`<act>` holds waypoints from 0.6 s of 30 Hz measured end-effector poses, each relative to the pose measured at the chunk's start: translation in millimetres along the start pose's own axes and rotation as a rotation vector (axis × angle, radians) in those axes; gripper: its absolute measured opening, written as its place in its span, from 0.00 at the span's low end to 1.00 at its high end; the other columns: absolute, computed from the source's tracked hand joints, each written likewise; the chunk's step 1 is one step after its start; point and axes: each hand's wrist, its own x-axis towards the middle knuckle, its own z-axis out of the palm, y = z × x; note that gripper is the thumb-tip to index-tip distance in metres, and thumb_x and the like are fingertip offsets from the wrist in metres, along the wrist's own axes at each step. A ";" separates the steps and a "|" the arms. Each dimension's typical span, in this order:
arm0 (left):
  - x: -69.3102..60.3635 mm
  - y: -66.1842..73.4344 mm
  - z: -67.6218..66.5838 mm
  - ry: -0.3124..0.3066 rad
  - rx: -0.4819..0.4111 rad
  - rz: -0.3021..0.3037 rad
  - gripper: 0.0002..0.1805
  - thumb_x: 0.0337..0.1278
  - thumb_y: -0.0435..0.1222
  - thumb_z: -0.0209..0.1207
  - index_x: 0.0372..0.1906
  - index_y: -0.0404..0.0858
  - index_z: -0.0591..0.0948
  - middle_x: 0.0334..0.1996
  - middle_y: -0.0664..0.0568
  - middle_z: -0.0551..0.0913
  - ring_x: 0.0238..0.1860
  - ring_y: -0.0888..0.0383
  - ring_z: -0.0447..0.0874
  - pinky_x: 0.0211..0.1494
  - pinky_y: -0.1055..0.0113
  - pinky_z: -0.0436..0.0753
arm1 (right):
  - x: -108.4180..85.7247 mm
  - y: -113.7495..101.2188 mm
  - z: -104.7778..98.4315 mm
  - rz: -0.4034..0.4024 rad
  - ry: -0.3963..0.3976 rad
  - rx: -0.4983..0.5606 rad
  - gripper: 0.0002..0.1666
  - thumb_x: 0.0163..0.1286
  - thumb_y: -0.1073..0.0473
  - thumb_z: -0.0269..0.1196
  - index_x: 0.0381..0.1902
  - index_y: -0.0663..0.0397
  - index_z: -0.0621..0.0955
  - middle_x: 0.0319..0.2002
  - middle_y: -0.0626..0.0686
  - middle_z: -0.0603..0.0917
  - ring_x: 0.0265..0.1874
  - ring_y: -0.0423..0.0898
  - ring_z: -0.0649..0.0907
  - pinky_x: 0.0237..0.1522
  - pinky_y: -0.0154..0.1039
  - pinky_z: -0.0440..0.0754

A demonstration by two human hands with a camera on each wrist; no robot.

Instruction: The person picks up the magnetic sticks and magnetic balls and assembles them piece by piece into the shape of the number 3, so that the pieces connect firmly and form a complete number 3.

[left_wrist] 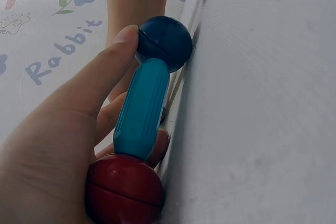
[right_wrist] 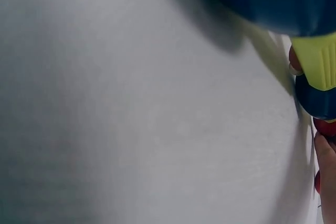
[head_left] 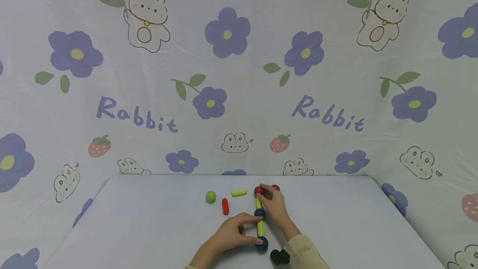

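Observation:
A chain of yellow-green rods and balls lies on the table. It runs from a near dark blue ball (head_left: 263, 243) through a rod (head_left: 260, 228), a middle blue ball (head_left: 259, 213) and another rod (head_left: 259, 202) to a red ball (head_left: 258, 191). My left hand (head_left: 229, 233) grips the chain, thumb on the near blue ball and index finger at the middle one. In the left wrist view, a teal rod (left_wrist: 142, 109) joins a blue ball (left_wrist: 165, 43) to a red ball (left_wrist: 125, 190) beside my palm. My right hand (head_left: 275, 207) pinches the far red ball.
Left of the chain lie a green ball (head_left: 210, 196), a red rod (head_left: 225, 206) and a yellow-green rod (head_left: 239, 192). Another red ball (head_left: 276, 187) sits behind my right hand. A black object (head_left: 279, 256) is by the right sleeve. A patterned cloth hangs behind the white table (head_left: 149, 219).

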 end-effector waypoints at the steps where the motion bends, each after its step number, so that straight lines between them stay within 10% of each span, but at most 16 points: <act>1: 0.1 0.3 0.0 0.000 -0.001 0.003 0.30 0.39 0.54 0.65 0.54 0.52 0.76 0.43 0.59 0.76 0.21 0.63 0.70 0.23 0.73 0.71 | -0.4 -0.1 -0.3 0.004 -0.003 0.009 0.23 0.58 0.68 0.62 0.53 0.67 0.73 0.50 0.63 0.75 0.50 0.54 0.75 0.47 0.39 0.73; 18: 0.0 0.4 0.2 -0.017 0.020 -0.041 0.31 0.38 0.55 0.65 0.54 0.55 0.75 0.44 0.61 0.75 0.21 0.63 0.70 0.24 0.72 0.71 | -16.8 -9.4 -9.8 -0.072 -0.008 0.095 0.23 0.54 0.70 0.64 0.50 0.68 0.74 0.52 0.66 0.73 0.50 0.60 0.73 0.45 0.40 0.74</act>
